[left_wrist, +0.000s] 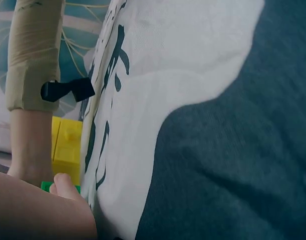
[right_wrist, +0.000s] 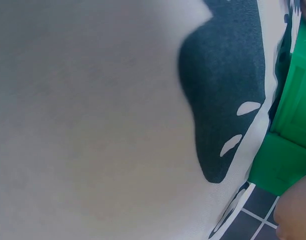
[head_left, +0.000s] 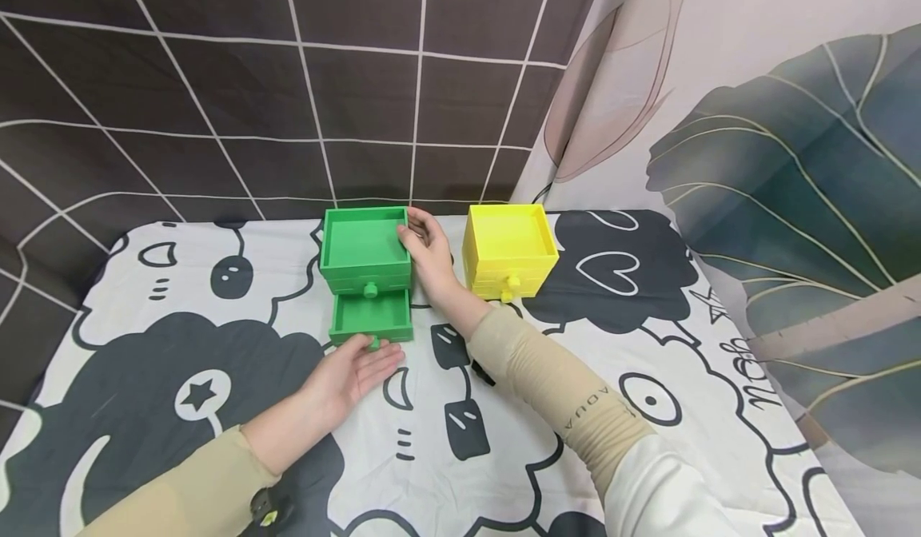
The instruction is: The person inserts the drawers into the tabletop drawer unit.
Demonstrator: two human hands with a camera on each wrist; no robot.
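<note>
A green drawer box [head_left: 365, 241] with a shallow open top stands at the back of the bed-like surface. Its lower drawer [head_left: 372, 313] is pulled out, and the inside I can see is bare. My left hand [head_left: 345, 377], palm turned up, has its thumb and fingers at that drawer's knob [head_left: 374, 344]. My right hand [head_left: 433, 259] grips the box's right side, thumb over the top rim and fingers along the outer wall. In the right wrist view, the green box [right_wrist: 280, 162] shows at the right edge beside part of that hand.
To the right stands a similar yellow drawer box [head_left: 511, 237] with knobs at its front. Both boxes rest on a black-and-white cartoon-print cloth [head_left: 388, 473]. Behind them rises a dark grid-patterned cloth [head_left: 360, 97]; a leaf-patterned curtain [head_left: 791, 161] hangs at right.
</note>
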